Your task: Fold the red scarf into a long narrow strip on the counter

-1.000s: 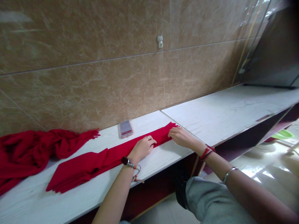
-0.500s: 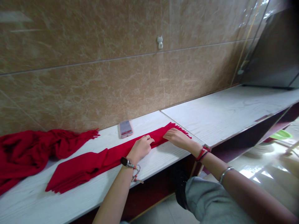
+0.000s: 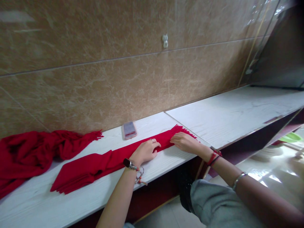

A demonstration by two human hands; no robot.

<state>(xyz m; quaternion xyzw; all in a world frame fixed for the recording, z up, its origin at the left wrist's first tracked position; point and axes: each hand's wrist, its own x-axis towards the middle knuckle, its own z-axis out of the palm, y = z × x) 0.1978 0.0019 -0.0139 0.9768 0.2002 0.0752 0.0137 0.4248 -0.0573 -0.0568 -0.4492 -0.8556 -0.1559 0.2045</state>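
Note:
A red scarf [image 3: 78,172] with a fringed right end lies folded lengthwise into a long strip on the white counter [image 3: 152,169]. My left hand [image 3: 146,151] rests at the strip's middle, fingers curled on the cloth near its front edge. Closer to the fringe, my right hand [image 3: 185,142] pinches the cloth with its fingers pressed together. The fingertips of both hands are partly hidden. At the left end the layers are stacked wider, with a crease and a bulge where the strip narrows.
A second red fringed cloth [image 3: 35,155] lies crumpled at the left by the tiled wall [image 3: 99,85]. Behind the scarf is a phone [image 3: 129,130]. Further right the counter has a seam, and a dark appliance-like box [image 3: 280,53] stands at its far end. Open shelves run below.
The view has shifted slightly, so the scene sits a little further right. Both hands remain on the scarf with little change in pose.

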